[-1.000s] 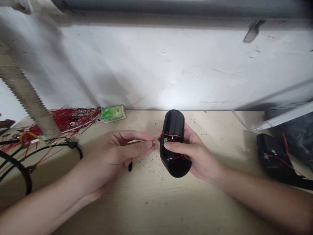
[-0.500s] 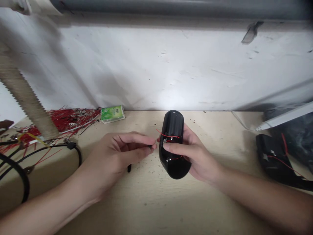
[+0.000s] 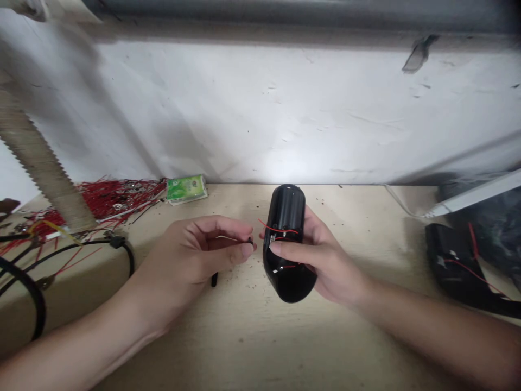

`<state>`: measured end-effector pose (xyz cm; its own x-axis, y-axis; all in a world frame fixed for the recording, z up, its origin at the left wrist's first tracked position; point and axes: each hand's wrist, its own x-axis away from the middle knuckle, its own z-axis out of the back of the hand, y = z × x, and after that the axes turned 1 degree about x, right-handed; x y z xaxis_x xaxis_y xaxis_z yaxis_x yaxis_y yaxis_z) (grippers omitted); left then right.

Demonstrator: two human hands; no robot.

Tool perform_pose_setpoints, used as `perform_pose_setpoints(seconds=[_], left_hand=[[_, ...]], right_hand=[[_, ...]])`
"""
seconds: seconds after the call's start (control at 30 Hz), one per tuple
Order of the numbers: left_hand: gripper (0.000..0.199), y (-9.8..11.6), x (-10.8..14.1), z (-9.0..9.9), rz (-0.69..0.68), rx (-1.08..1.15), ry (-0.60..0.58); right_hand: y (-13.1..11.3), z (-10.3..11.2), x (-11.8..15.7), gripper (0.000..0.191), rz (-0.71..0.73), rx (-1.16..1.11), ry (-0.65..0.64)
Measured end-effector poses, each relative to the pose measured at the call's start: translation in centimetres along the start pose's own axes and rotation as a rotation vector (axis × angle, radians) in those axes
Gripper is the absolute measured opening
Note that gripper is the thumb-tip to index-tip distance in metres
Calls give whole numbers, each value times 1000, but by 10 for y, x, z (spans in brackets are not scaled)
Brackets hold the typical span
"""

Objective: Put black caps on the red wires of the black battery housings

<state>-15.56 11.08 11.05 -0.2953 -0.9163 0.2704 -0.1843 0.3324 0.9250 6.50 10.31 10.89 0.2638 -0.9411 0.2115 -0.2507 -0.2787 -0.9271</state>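
Observation:
My right hand [image 3: 325,260] grips a glossy black capsule-shaped plastic casing [image 3: 287,277], upright on its end, with thin red wires [image 3: 273,226] running across it and a small metal contact near my thumb. My left hand [image 3: 199,252] sits just left of the casing, with thumb and forefinger pinched on a tiny black piece [image 3: 249,239], too small to identify. A short black stub [image 3: 214,279] lies on the wooden tabletop [image 3: 252,336] below my left hand.
At the left lie a tangle of red wires with metal terminals [image 3: 118,198], black cables [image 3: 77,250] and a toothed saw blade [image 3: 40,157]. A green packet [image 3: 186,188] stands by the white wall [image 3: 260,108]. At the right sits another black casing with red wire [image 3: 451,260].
My left fingers have closed in on the tiny black piece and moved slightly left. The casing in my right hand has tilted a little and shifted slightly down.

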Motion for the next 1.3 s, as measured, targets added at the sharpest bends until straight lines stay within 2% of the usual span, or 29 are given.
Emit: perform_pose_setpoints(seconds=[0.17, 0.33, 0.53, 0.7, 0.87, 1.07, 1.3], left_hand=[[21, -1, 0, -1, -71, -12, 6], [17, -2, 3, -3, -132, -51, -6], [18, -1, 5, -8, -180, -46, 56], [18, -3, 4, -9, -180, -60, 57], [35, -5, 5, -5, -155, -88, 61], [26, -3, 5, -6, -146, -81, 90], [26, -6, 5, -6, -95, -66, 105]], right_hand=[[4, -1, 1, 45, 65, 81, 4], [9, 2, 2, 47, 96, 140, -38], [12, 1, 5, 48, 116, 178, -51], [11, -2, 4, 48, 124, 226, -36], [11, -3, 5, 49, 123, 253, -19], [12, -5, 6, 46, 149, 239, -13], [14, -6, 4, 47, 162, 269, 29]])
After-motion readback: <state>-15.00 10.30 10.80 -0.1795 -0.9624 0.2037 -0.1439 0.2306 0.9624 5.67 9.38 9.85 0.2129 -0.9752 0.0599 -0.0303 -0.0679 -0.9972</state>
